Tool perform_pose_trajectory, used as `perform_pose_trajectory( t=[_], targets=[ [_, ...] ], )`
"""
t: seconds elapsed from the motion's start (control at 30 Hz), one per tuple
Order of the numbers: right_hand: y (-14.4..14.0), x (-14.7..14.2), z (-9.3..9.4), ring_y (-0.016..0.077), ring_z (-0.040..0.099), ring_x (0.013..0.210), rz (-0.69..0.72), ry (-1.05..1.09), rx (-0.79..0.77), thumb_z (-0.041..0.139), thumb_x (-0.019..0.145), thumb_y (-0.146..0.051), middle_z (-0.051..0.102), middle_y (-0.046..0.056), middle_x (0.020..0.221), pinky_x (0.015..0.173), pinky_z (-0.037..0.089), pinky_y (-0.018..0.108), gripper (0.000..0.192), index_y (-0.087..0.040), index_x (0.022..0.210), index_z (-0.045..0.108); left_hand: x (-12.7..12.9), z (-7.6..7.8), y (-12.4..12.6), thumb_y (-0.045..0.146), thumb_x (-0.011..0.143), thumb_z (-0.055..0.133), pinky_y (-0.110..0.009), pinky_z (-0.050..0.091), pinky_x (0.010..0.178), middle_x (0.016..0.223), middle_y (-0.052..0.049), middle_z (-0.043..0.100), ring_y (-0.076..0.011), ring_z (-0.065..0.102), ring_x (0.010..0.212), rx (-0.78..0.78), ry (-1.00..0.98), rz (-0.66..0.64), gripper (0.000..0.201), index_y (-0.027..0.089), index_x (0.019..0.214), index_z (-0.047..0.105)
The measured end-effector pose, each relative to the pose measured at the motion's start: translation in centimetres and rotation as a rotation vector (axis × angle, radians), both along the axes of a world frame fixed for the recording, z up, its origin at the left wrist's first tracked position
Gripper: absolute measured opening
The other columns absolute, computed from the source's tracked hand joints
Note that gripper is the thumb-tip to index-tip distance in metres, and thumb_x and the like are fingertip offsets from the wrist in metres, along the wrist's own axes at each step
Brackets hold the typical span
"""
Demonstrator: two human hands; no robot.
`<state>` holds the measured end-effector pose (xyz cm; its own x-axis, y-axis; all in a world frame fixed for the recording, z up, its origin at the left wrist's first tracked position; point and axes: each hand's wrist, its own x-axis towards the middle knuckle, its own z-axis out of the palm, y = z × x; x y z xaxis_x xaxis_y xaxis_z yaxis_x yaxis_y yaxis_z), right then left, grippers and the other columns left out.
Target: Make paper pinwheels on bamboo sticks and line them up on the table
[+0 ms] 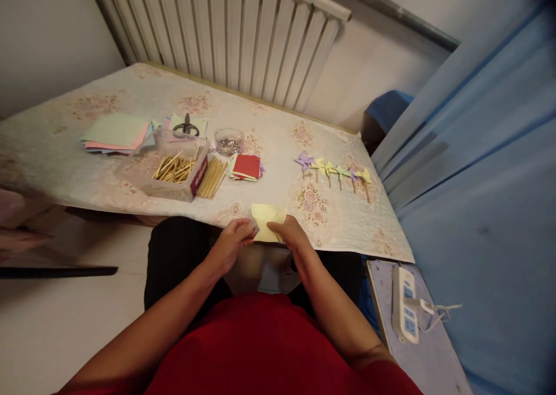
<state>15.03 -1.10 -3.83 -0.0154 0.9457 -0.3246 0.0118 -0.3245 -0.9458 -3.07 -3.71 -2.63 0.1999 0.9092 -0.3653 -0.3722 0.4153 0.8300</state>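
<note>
A square of yellow paper [264,214] is held between my two hands at the table's near edge, with slits or creases showing toward its right side. My left hand [240,236] pinches its left edge, fingers closed. On the other side, my right hand [287,231] grips the right part, thumb lying on top and the fingers hidden underneath. Just beyond the paper lies a small stack of coloured squares [247,167], red on top.
Left of the stack are loose wooden sticks [212,178], a clear plastic box [150,180] of sticks, a bowl of small pins [229,142], scissors [186,127] and larger coloured sheets [116,130]. Several paper pinwheels [330,170] lie to the right. A power strip [405,305] rests lower right.
</note>
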Motion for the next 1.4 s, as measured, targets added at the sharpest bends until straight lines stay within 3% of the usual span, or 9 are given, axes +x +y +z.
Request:
perform_pose_trajectory(
  t=[0.1,0.33,0.67,0.83,1.03,1.17,1.27,1.4],
  targets=[
    [-0.1,-0.5,-0.1,0.018,0.065,0.067,0.015,-0.027,0.001,0.07,0.061,-0.027,0.073,0.004,0.078,0.063,0.051,0.028,0.033,-0.014,0.091,0.072,0.9,0.6,0.1,0.037,0.066,0.077,-0.029,0.047,0.074,0.099,-0.008,0.07,-0.0194,0.065,0.087,-0.011,-0.075,-0.076,0.045,0.014,0.101,0.062],
    [-0.3,-1.1,0.2,0.0184,0.065,0.071,0.071,-0.022,0.024,0.072,0.062,-0.029,0.073,0.003,0.08,0.066,0.051,0.028,0.035,-0.015,0.095,0.073,2.5,0.1,0.6,0.03,0.063,0.077,-0.032,0.049,0.078,0.096,-0.009,0.074,-0.0223,0.067,0.087,0.06,-0.093,0.034,0.048,0.012,0.107,0.066],
    [-0.9,-0.3,0.6,0.0171,0.065,0.069,0.124,0.038,0.01,0.071,0.061,-0.028,0.072,0.002,0.077,0.067,0.05,0.028,0.03,-0.017,0.088,0.07,2.1,0.1,0.9,0.025,0.061,0.074,-0.029,0.05,0.068,0.088,-0.009,0.075,-0.0213,0.068,0.076,-0.034,-0.083,0.006,0.04,0.011,0.098,0.069],
    [-1.8,0.2,1.3,0.0134,0.061,0.062,0.048,-0.024,0.062,0.067,0.061,-0.023,0.068,-0.001,0.071,0.059,0.046,0.023,0.027,-0.018,0.087,0.065,1.8,0.1,1.1,0.023,0.06,0.074,-0.029,0.051,0.066,0.087,-0.009,0.075,-0.0204,0.068,0.071,-0.063,-0.126,-0.004,0.04,0.012,0.098,0.068],
    [-2.4,-0.2,0.6,0.0137,0.057,0.064,-0.064,-0.315,0.253,0.061,0.069,-0.02,0.063,-0.001,0.074,0.063,0.048,0.026,0.03,-0.019,0.099,0.062,1.8,0.4,1.0,0.021,0.061,0.073,-0.03,0.05,0.066,0.085,-0.008,0.075,-0.0209,0.069,0.073,-0.062,-0.13,-0.011,0.04,0.013,0.1,0.068],
    [-3.5,-0.3,0.7,0.0169,0.055,0.075,-0.155,-0.659,0.56,0.061,0.075,-0.018,0.06,0.004,0.092,0.077,0.05,0.034,0.041,-0.02,0.116,0.06,1.7,0.7,0.9,0.022,0.062,0.073,-0.03,0.05,0.066,0.083,-0.008,0.075,-0.0223,0.069,0.075,-0.083,-0.132,-0.012,0.039,0.013,0.1,0.068],
    [-4.3,0.2,0.7,0.0194,0.055,0.083,-0.004,-0.749,0.75,0.056,0.084,-0.018,0.058,0.006,0.092,0.079,0.048,0.034,0.034,-0.023,0.117,0.063,1.6,0.9,0.8,0.022,0.062,0.074,-0.029,0.05,0.065,0.083,-0.008,0.075,-0.0212,0.069,0.074,-0.095,-0.132,-0.003,0.04,0.012,0.1,0.068],
    [-4.8,0.9,0.6,0.0175,0.056,0.082,0.226,-0.664,0.799,0.049,0.091,-0.019,0.057,0.005,0.087,0.071,0.046,0.029,0.029,-0.026,0.112,0.069,1.5,1.2,0.7,0.024,0.06,0.074,-0.026,0.047,0.06,0.081,-0.008,0.074,-0.0186,0.067,0.069,-0.086,-0.125,-0.013,0.04,0.011,0.098,0.068]
  ],
)
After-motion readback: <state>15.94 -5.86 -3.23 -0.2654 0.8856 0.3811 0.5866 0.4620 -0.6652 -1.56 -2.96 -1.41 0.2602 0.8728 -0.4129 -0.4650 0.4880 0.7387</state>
